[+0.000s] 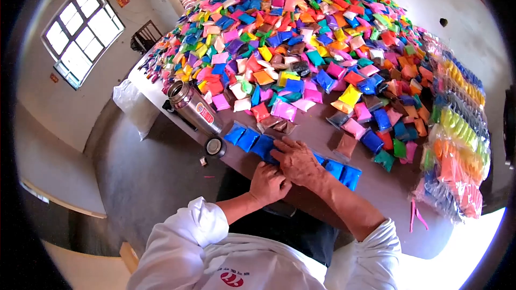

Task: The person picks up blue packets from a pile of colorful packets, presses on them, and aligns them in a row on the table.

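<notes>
A row of joined blue packets lies across the near edge of the table in front of me. My right hand rests over the middle of this row, its fingers bent down onto the packets and hiding part of them. Just below, close to the table edge, my left hand is closed with its fingers curled in and nearly touching the right hand. What the left fingers hold, if anything, is hidden. More packets of the blue row come out to the right of my right wrist.
A large heap of small coloured packets covers the far table. Left of the blue row lies a steel thermos, with its dark cup lid near the edge. Bagged bundles of coloured items are stacked at right.
</notes>
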Available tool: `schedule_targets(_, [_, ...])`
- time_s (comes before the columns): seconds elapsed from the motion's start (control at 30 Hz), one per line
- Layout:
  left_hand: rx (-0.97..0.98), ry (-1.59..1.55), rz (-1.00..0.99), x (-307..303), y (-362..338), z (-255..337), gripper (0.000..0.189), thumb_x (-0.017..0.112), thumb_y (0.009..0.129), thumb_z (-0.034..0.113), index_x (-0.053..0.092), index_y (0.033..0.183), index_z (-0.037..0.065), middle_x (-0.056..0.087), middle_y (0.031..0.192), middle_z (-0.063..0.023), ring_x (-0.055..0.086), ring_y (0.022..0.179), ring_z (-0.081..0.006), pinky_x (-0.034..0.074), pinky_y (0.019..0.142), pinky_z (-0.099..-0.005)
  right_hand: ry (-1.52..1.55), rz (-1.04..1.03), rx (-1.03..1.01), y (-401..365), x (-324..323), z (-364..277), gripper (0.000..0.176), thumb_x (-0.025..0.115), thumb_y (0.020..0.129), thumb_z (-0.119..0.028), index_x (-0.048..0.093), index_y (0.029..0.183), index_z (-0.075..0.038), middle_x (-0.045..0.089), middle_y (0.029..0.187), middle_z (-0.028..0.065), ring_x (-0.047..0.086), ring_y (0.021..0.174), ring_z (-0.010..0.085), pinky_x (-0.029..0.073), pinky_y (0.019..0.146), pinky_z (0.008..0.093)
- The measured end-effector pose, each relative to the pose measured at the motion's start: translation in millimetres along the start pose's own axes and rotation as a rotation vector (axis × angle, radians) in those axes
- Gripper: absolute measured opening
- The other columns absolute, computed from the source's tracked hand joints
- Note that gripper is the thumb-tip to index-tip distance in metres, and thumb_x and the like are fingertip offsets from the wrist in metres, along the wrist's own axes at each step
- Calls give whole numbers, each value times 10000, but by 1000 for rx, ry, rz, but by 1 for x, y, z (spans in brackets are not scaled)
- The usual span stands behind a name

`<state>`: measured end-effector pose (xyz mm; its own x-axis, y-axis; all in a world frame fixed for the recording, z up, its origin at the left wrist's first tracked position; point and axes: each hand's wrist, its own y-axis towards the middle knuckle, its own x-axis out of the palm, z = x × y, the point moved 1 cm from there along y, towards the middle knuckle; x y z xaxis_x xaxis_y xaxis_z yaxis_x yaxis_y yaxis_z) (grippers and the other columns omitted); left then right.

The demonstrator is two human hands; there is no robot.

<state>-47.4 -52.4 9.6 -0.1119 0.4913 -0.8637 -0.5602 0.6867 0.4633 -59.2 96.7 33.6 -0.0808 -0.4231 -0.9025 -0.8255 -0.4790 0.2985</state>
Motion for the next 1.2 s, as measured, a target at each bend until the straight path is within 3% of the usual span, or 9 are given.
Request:
schedule_targets(0.2, [-3,-40,72,0,1,3,159,689,697,146,663,842,88,656,817,-113,631,796,-315,443,759,-457,75,89,-82,44,21,-6,330,622,742,-131,630,1069,-85,572,1208,113,510,1185,311,441,953,432])
schedule_targets(0.3, [-7,-72,68,-3,1,4,207,686,698,144,669,896,84,667,893,-120,634,848,-327,455,814,-459,-67,340,-212,69,36,-16,284,619,746,-183,636,1006,-69,628,1096,114,572,1094,298,466,922,387])
schedule_targets(0.37, [-38,-117,-2,0,0,2,163,673,705,122,664,862,80,659,916,-125,624,867,-307,469,785,-454,228,85,-93,81,41,-13,212,582,788,-104,626,988,-54,605,1094,133,568,1089,302,464,908,422])
schedule_targets(0.47, [22,-107,127,9,0,-2,79,669,695,114,629,753,81,634,804,-101,619,787,-288,457,738,-435,190,11,20,56,-9,-11,193,591,799,-120,622,974,-45,603,1118,136,580,1065,300,472,876,420])
schedule_targets(0.67, [6,-12,11,-1,4,3,164,648,675,112,511,590,82,519,626,-80,536,616,-284,347,632,-413,-19,256,-4,-23,-43,16,300,626,819,-258,640,1062,-84,597,1039,102,564,1040,277,442,865,433])
schedule_targets(0.7, [19,-28,39,1,5,3,188,639,681,111,490,569,84,502,609,-81,527,608,-291,351,643,-421,29,127,69,-33,-47,16,372,657,827,-260,599,1142,-72,569,1226,124,522,1171,315,407,952,454])
schedule_targets(0.8, [19,43,-24,-2,6,5,222,631,724,130,486,556,111,524,606,-65,552,606,-247,377,648,-392,12,188,96,-49,-33,21,397,657,833,-307,602,1151,-75,562,1248,126,503,1200,314,393,965,456])
schedule_targets(1.07, [29,42,-19,3,5,4,217,640,720,118,496,560,91,524,616,-80,550,607,-268,384,644,-403,-68,251,94,-51,-12,16,445,637,819,-393,626,1128,-73,576,1189,127,509,1162,286,385,951,427])
schedule_targets(1.2, [22,84,-57,-2,7,7,210,643,706,113,494,561,82,518,629,-86,545,609,-279,381,628,-406,-84,134,154,-48,-6,12,486,632,808,-383,618,1168,-56,576,1100,133,503,1119,288,379,953,419])
